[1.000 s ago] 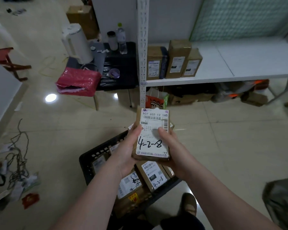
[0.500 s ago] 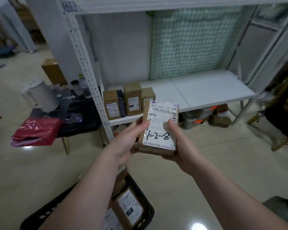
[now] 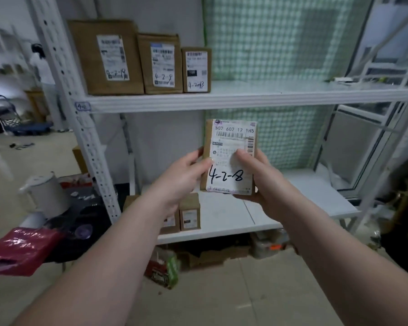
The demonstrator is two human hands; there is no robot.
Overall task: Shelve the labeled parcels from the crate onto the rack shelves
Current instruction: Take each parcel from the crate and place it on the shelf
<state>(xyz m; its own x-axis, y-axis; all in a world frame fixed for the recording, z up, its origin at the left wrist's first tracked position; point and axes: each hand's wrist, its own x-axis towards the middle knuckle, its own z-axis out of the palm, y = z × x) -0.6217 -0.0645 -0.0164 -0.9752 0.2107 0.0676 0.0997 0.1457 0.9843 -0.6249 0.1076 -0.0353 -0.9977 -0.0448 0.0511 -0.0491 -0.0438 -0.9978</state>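
Observation:
A small brown parcel (image 3: 230, 137) with a white label marked 4-2-8 is held upright in front of the white rack. My left hand (image 3: 181, 175) grips its left edge and my right hand (image 3: 262, 182) grips its right side and bottom. The upper shelf (image 3: 292, 97), tagged 4-2 on its left end, carries three labeled brown parcels (image 3: 160, 64) at its left. The lower shelf (image 3: 299, 203) holds small parcels (image 3: 190, 214) at its left, partly hidden by my left arm. The crate is out of view.
A white perforated rack post (image 3: 80, 118) rises at the left. Beside it stand a dark side table (image 3: 85, 222) with a white kettle (image 3: 46, 196) and a red bag (image 3: 19, 248). Boxes and packets (image 3: 210, 257) lie under the rack. A person (image 3: 43, 74) stands far left.
My view has lifted from the crate on the floor up to the rack. Both hands have raised the 4-2-8 parcel with it, keeping the same grip, and the upper shelf has come into view.

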